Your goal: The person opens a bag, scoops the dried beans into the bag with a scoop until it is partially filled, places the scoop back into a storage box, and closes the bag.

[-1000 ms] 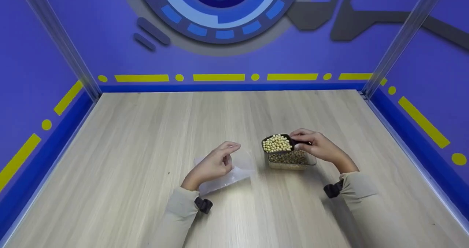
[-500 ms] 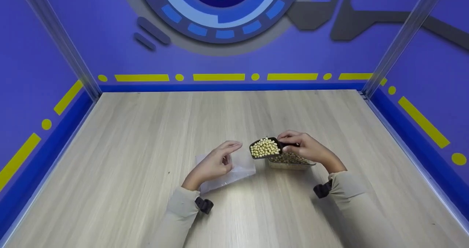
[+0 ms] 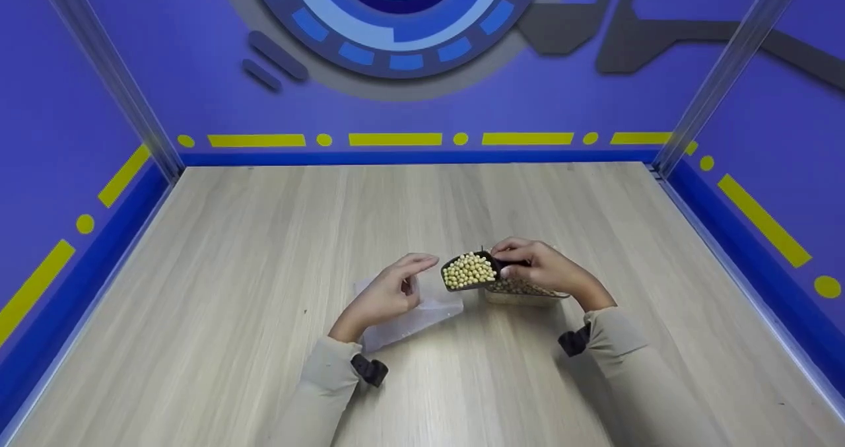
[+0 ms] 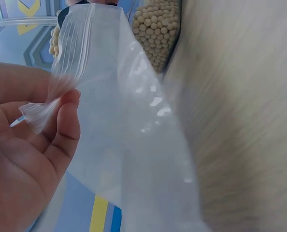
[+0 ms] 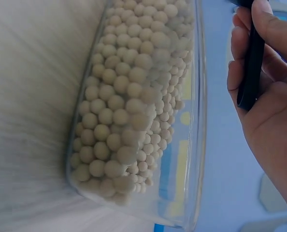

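In the head view my left hand [image 3: 379, 296] pinches the rim of a clear zip bag [image 4: 129, 121] between thumb and fingers. The left wrist view shows the bag flat-sided and slack below the zip strips. My right hand [image 3: 544, 267] grips the black handle of a scoop [image 5: 253, 67]. Pale yellow round beans [image 3: 469, 271], like soybeans, are heaped in the scoop's bowl. The bowl hangs level just right of my left fingertips, by the bag's mouth. Below my right hand sits a clear plastic container [image 3: 525, 299] partly filled with the same beans; the hand and scoop hide some of it.
The wooden table [image 3: 264, 236] lies under everything. Blue panels with yellow dashes [image 3: 395, 139] enclose it at the back and both sides, with metal posts at the back corners.
My right hand has carried the filled scoop leftward from above the container, towards my left hand, and slightly lower. My left hand and the bag have barely moved.
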Demonstrator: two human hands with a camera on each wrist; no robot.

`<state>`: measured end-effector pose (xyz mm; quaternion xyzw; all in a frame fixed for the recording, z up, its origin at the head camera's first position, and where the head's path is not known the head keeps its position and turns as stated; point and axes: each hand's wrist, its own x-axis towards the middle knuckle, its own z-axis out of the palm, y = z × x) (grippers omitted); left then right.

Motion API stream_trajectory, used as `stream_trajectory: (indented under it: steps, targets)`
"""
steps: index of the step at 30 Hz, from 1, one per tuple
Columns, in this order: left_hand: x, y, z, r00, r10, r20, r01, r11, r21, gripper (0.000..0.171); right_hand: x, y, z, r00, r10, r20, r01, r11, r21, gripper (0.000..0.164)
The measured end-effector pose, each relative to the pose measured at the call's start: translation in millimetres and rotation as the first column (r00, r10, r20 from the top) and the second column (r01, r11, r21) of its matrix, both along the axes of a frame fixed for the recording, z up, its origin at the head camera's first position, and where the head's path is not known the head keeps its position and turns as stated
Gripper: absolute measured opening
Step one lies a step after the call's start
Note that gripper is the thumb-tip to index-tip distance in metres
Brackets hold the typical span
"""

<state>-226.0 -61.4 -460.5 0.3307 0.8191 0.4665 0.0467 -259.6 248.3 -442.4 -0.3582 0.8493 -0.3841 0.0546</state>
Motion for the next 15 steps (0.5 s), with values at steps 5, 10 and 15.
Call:
stream_trajectory:
  steps: [5,10,15]
  targets:
    - [0.0,-1.3,0.6,0.997,-0.004,0.075,0.000,0.998,0.058,0.061,-0.5,-1.5,2.4,1.000,0.004,-0.024,-0.003,0.999,0.040,0.031]
    - [-0.6,-3.1,0.8,0.994,-0.011,0.108,0.003,0.997,0.077,0.064,-0.8,-4.8,6.9,0.999,0.015,-0.042,-0.012,0.997,0.071,0.031]
    - [-1.6,-4.0,1.6,0.992,-0.010,0.126,-0.002,0.996,0.090,0.065,-2.9,-5.8,8.8,0.999,0.024,-0.046,-0.020,0.997,0.079,0.031]
